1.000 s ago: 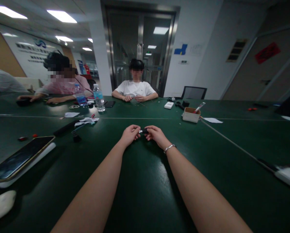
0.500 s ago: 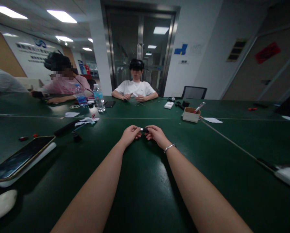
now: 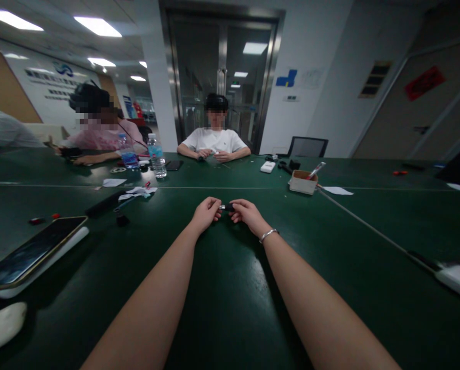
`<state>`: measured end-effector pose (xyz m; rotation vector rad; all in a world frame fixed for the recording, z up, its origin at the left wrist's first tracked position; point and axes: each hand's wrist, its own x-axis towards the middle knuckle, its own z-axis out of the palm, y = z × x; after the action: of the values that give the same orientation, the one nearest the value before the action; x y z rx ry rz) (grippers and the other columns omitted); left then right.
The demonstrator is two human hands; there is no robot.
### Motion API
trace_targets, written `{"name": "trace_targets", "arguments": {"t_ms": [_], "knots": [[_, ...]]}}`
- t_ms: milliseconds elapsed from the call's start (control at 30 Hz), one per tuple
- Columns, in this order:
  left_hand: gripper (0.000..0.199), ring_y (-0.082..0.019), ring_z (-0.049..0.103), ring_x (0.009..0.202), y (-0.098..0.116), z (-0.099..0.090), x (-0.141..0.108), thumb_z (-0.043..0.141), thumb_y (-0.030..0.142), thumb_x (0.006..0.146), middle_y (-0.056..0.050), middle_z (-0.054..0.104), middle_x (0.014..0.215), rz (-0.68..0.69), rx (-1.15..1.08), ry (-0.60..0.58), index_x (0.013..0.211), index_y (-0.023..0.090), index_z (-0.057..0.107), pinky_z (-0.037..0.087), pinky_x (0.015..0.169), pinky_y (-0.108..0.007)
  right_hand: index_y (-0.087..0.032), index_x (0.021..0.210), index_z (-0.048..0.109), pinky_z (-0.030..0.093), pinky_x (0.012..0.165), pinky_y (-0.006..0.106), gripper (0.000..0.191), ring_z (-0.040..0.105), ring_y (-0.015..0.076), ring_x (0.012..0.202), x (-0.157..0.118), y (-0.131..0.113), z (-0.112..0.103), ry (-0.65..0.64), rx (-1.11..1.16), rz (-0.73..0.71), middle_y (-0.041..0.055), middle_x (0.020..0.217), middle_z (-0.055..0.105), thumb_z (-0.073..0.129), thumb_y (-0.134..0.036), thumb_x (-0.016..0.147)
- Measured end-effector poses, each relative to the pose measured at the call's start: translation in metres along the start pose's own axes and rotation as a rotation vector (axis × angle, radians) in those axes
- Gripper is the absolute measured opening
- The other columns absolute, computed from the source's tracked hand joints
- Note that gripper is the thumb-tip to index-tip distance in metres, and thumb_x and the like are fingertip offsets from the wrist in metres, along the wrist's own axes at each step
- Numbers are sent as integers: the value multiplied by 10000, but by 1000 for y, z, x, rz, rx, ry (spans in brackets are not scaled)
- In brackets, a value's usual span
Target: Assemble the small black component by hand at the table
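Note:
Over the green table, a small black-and-silver cylinder [image 3: 226, 207] bridges my two hands; its exact kind is too small to make out. Fingers of my left hand [image 3: 208, 213] pinch its silver end. On the black end, my right hand [image 3: 246, 214] has thumb and fingers closed, with a silver bangle [image 3: 269, 236] round that wrist. The cylinder lies roughly level, and its ends are partly covered by my fingertips.
A phone [image 3: 33, 252] on a white stand and a white mouse [image 3: 2, 326] are at near left. Papers [image 3: 138, 192] and water bottles [image 3: 157, 156] stand farther off. A small box [image 3: 303, 183] sits right of my hands. A person [image 3: 214, 141] sits opposite.
My left hand has shifted very slightly left and turned a little at the silver end. My right hand stays nearly still. The people across the table have moved their hands a little.

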<state>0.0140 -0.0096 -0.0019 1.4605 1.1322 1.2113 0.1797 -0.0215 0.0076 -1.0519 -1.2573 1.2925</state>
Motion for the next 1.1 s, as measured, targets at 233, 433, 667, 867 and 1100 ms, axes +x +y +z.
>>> {"name": "trace_targets", "arguments": {"t_ms": [233, 433, 667, 867, 1100], "knots": [[176, -69, 563, 543, 3, -1, -2, 610, 240, 793, -18, 610, 731, -14, -14, -23, 936, 143, 572, 434, 477, -166, -135, 933, 592, 501, 432, 166, 99, 594, 85, 451, -1, -1, 0, -7, 19, -1, 2, 569, 624, 515, -124, 872], [172, -68, 565, 563, -1, 0, 0, 610, 278, 799, -31, 606, 783, 18, 3, -2, 900, 141, 588, 443, 475, -168, -134, 936, 591, 497, 431, 166, 107, 593, 87, 452, 0, 0, 0, -5, 16, -7, 4, 571, 625, 511, -117, 866], [214, -58, 530, 508, 1, -1, -3, 605, 350, 795, 7, 558, 739, 75, 24, 3, 914, 172, 592, 439, 459, -176, -136, 943, 594, 496, 430, 166, 109, 590, 86, 450, 1, 2, -1, -12, 18, -6, 5, 579, 629, 523, -136, 861], [186, -63, 510, 487, 2, -1, -2, 552, 333, 833, 22, 526, 636, 45, 25, -19, 874, 156, 593, 422, 449, -171, -137, 951, 600, 500, 447, 171, 114, 594, 84, 467, 0, 1, -2, -34, -1, -14, 10, 607, 637, 550, -147, 848], [179, -61, 461, 444, 4, -1, -2, 519, 314, 850, 35, 503, 572, 37, 43, -29, 870, 149, 586, 363, 411, -166, -160, 1024, 630, 457, 446, 158, 272, 536, 63, 463, -3, 0, -1, -111, -163, -102, -47, 568, 565, 667, -211, 759]]}}
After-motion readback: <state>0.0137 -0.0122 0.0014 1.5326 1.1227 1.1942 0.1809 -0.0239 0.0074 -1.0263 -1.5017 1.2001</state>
